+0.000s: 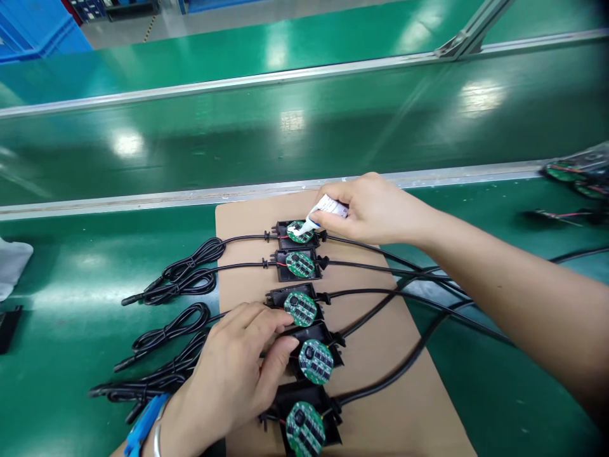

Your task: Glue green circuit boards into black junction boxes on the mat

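In my right hand (366, 212) is a small white squeeze tube (328, 207), gripped between thumb and fingers. Its nozzle points down at the green circuit board (299, 236) in the farthest black case, where a white patch shows. My left hand (242, 358) rests over the left side of the row, thumb and index finger apart. The index fingertip touches the edge of the third round circuit board (300, 308); the thumb tip lies by the fourth case (314, 333). Nearer me sits another circuit board (305, 429) in its case. A second board (300, 264) lies in the case behind.
The cases stand on a brown cardboard sheet (380, 393). Coiled black cables (190, 266) lie at left, and thicker black cables (409, 362) cross at right. More circuit boards (571, 171) lie far right. A metal rail (266, 190) runs behind the cardboard.
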`<action>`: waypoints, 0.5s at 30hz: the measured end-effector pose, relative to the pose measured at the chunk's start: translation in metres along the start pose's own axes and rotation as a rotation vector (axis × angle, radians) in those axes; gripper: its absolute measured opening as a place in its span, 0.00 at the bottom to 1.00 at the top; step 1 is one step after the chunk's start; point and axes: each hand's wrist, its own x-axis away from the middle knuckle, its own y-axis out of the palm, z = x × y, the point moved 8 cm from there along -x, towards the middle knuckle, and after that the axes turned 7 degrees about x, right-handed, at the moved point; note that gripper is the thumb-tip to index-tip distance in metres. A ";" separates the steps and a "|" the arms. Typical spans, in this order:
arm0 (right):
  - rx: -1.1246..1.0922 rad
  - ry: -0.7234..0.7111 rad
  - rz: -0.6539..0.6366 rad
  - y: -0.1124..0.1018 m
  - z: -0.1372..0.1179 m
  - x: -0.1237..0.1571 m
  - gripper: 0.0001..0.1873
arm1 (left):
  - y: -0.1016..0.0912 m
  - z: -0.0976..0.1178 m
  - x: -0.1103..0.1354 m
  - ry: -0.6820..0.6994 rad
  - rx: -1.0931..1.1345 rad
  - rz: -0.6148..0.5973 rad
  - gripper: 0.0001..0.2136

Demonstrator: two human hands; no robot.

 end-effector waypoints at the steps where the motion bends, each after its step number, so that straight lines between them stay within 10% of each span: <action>1: 0.000 -0.004 0.001 -0.001 0.000 0.001 0.14 | 0.000 -0.001 0.000 -0.001 0.000 -0.002 0.07; 15: -0.001 0.003 0.019 -0.003 0.012 0.013 0.14 | 0.001 0.002 0.000 0.012 -0.016 -0.005 0.07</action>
